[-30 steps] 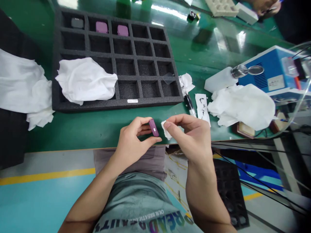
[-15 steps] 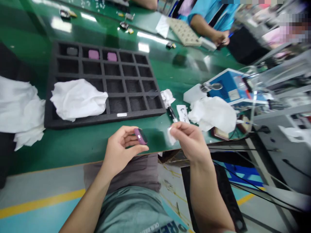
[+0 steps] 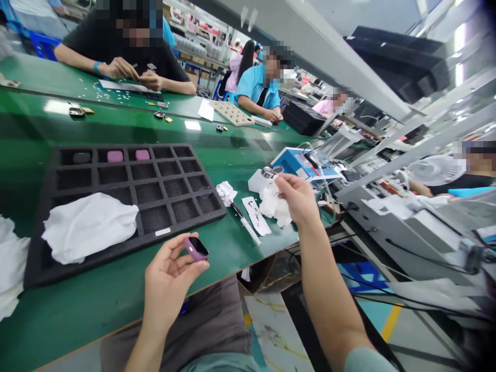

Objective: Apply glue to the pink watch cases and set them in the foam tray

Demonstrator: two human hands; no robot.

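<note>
My left hand [image 3: 168,279] holds a purple smartwatch body [image 3: 196,249] by its edges between thumb and fingers, its dark glass face tilted up. My right hand [image 3: 297,199] is raised in a pinch by a white bottle [image 3: 256,182] with a metal top [image 3: 267,172], its round lid flipped up. A scrap of white wipe shows at those fingertips, hard to separate from the crumpled white cloth [image 3: 282,213] behind. Left of my hands, a black foam tray [image 3: 201,219] has two purple watch bodies [image 3: 115,156] and a dark one [image 3: 82,157] in its back row.
A white cloth [image 3: 91,225] covers the tray's front-left compartments. Beside the tray lie crumpled tissue [image 3: 227,192], a pen-like tool [image 3: 246,223] and a marked white strip [image 3: 256,216]. A blue machine [image 3: 298,163] stands behind the bottle. Co-workers sit across the green bench [image 3: 127,315].
My right hand has moved from above the bench edge out to the bottle. The left hand still holds the watch body. The view has tilted up, bringing co-workers into sight.
</note>
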